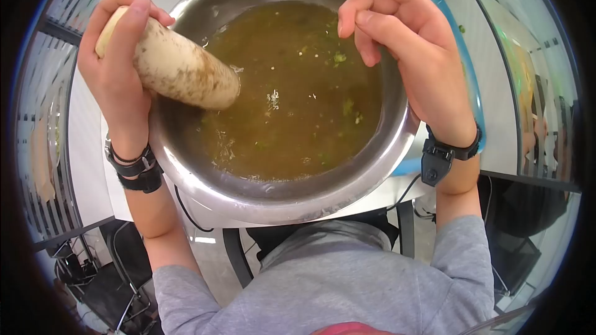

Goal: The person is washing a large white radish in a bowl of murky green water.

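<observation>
A thick white radish (186, 71) with brown dirt marks is in my left hand (121, 56), whose fingers wrap round its upper end. Its lower end tilts down to the right over the metal basin (285, 208), at the surface of brownish water (292, 87). Small green bits (339, 58) float there. Above the basin's right rim is my right hand (410, 43), empty, with its fingers bent and apart. Both wrists wear black straps.
Behind the basin's right side shows the edge of a blue tray (473, 87). The basin stands on a white table (90, 149). Black chairs (112, 285) are at the lower left, and cables hang by the table's front edge.
</observation>
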`<state>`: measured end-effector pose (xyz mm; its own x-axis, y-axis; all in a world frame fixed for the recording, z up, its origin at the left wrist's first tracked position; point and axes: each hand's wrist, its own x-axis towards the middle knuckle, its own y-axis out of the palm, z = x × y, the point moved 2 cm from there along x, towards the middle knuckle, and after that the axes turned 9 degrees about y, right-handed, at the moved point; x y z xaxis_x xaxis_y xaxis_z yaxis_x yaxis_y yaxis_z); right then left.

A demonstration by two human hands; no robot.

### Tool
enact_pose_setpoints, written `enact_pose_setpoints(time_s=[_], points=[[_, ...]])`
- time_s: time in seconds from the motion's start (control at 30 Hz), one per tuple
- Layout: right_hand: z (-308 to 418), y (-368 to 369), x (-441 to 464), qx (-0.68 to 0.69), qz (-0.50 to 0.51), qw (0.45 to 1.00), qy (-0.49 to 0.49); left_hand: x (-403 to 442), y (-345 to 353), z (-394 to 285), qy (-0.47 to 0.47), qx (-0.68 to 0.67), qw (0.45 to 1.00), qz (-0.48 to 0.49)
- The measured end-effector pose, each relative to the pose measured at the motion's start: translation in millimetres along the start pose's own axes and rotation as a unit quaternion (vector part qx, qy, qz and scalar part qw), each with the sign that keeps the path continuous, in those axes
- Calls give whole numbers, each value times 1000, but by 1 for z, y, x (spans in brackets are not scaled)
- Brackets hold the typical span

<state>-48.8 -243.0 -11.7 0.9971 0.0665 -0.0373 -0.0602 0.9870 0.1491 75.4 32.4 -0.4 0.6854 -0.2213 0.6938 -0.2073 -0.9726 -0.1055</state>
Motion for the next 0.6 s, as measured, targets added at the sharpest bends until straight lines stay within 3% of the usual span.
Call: enact_pose_setpoints(time_s=[0.07,0.2,0.3,0.37,0.4,0.47,0.6], points=[[2,1,0,6,13,1000,18,0,0,-2,62,50,996,-41],[0,1,-1,-14,19,1000,6,6,-11,5,109,25,990,-86],[-1,2,0,-29,20,999,18,10,-24,8,100,-92,980,-143],[-10,1,1,-45,-10,999,-10,13,-37,17,33,-292,949,-112],[-8,2,1,-45,-9,999,-9,12,-37,16,32,-290,950,-113],[-1,5,-1,-133,-27,989,-60,10,-28,15,-51,-412,908,-60],[-4,11,-3,-135,-43,988,-66,8,-17,15,-110,-426,898,15]])
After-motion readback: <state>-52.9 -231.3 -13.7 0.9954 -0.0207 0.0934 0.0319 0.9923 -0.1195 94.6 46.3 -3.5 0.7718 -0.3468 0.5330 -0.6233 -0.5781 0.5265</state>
